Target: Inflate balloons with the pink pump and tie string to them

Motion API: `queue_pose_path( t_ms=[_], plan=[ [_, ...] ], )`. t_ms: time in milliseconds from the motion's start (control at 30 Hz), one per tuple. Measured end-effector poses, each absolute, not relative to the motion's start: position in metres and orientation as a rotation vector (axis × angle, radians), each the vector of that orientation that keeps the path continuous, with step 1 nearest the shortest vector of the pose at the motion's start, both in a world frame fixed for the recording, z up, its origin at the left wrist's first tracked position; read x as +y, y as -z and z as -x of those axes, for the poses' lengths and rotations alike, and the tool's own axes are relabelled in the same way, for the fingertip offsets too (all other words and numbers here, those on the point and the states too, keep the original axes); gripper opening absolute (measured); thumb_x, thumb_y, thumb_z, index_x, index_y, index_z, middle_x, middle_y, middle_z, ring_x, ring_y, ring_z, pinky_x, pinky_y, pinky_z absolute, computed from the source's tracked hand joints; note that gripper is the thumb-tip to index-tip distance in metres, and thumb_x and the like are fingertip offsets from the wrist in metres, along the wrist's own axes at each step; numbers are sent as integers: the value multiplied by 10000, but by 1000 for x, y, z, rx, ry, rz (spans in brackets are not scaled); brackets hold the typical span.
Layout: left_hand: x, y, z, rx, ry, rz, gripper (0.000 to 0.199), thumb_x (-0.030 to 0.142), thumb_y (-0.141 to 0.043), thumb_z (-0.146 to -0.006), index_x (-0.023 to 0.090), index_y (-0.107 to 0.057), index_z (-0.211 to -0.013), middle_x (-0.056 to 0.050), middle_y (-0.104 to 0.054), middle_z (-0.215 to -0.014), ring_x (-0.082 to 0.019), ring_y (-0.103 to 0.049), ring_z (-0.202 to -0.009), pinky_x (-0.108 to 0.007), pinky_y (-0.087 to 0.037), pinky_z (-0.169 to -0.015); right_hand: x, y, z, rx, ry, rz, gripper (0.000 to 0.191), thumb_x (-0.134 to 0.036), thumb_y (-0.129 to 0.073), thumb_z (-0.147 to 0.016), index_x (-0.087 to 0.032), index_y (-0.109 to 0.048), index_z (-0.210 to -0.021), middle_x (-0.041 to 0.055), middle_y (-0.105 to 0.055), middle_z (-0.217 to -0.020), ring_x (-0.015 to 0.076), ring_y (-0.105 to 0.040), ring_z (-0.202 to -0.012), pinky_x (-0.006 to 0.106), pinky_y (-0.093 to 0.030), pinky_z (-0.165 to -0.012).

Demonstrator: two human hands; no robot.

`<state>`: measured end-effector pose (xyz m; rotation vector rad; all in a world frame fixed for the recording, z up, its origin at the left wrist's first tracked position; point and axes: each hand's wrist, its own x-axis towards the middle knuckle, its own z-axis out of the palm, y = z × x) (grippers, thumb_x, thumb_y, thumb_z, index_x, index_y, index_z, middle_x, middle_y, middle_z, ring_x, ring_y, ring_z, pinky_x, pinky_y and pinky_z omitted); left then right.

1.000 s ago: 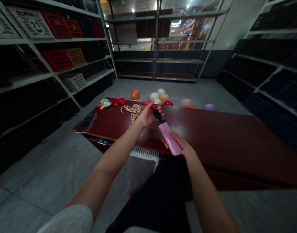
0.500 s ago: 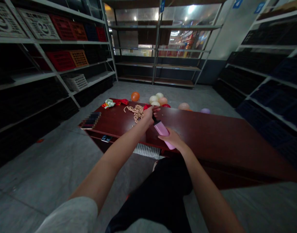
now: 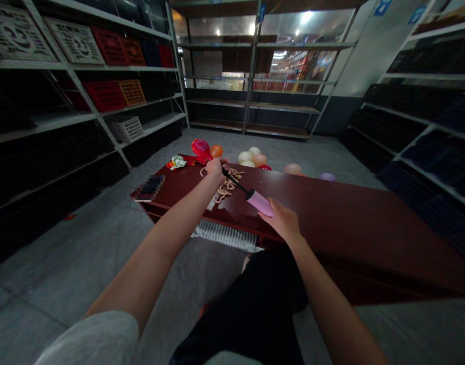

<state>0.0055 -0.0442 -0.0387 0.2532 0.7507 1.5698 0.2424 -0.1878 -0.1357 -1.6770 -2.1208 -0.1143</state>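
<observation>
My left hand is closed around the black end of a hand balloon pump and the neck of a red balloon. The red balloon, partly inflated with a printed pattern, points away beyond my fingers. A thin black rod stretches from my left hand to the pump's pink barrel. My right hand is wrapped around the barrel's near end. Below the rod, a tangle of beige, string-like pieces lies on the dark red table. My left fingers hide the join between balloon and pump.
Red and pale crumpled packaging lies at the table's far left, near a blurred phone-like object. Several inflated balloons rest beyond the far edge. A ribbed whitish item sits beneath the near edge. Shelves with crates stand around.
My left hand has moved left and away from my right hand, drawing the black rod out of the barrel. The red balloon now shows swollen beyond my left hand.
</observation>
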Motion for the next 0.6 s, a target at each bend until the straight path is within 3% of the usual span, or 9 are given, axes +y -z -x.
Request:
queue_pose_path(
  t_ms=[100, 167, 333, 433, 600],
  plan=[
    [-43, 25, 3, 810, -1626, -280, 142, 178, -572, -926, 181, -553, -785, 50, -448, -496, -54, -300, -375, -201, -247, -390, -179, 141, -245, -2103, 176, 1632, 481, -483, -640, -907, -219, -599, -1307, 125, -747, -1152, 290, -707, -978, 342, -488, -744],
    [-44, 17, 5, 793, -1641, -326, 257, 305, -551, -991, 179, -559, -767, 51, -430, -488, -54, -298, -373, -199, -250, -387, -173, 145, -247, -2070, 188, 1604, 477, -462, -629, -914, -207, -595, -1316, 132, -741, -1177, 293, -702, -1004, 346, -490, -768],
    [-46, 8, -9, 759, -1711, -362, 563, 633, -563, -941, 205, -365, -632, 52, -372, -462, -54, -292, -363, -203, -231, -377, -167, 153, -252, -1957, 154, 1597, 460, -466, -625, -904, -192, -626, -1273, 135, -748, -1144, 297, -705, -990, 356, -487, -797],
    [-46, 12, -29, 707, -1702, -391, 601, 660, -603, -901, 207, -329, -618, 52, -365, -463, -49, -283, -365, -212, -233, -381, -167, 154, -255, -1890, 149, 1629, 437, -474, -612, -902, -206, -641, -1246, 126, -755, -1109, 287, -707, -960, 348, -483, -791],
    [-49, 25, -70, 627, -1611, -441, 568, 565, -622, -938, 206, -344, -597, 50, -354, -454, -50, -263, -364, -230, -234, -384, -165, 155, -255, -1826, 109, 1676, 462, -492, -617, -890, -188, -645, -1237, 136, -752, -1106, 286, -702, -922, 348, -477, -769]
  ],
)
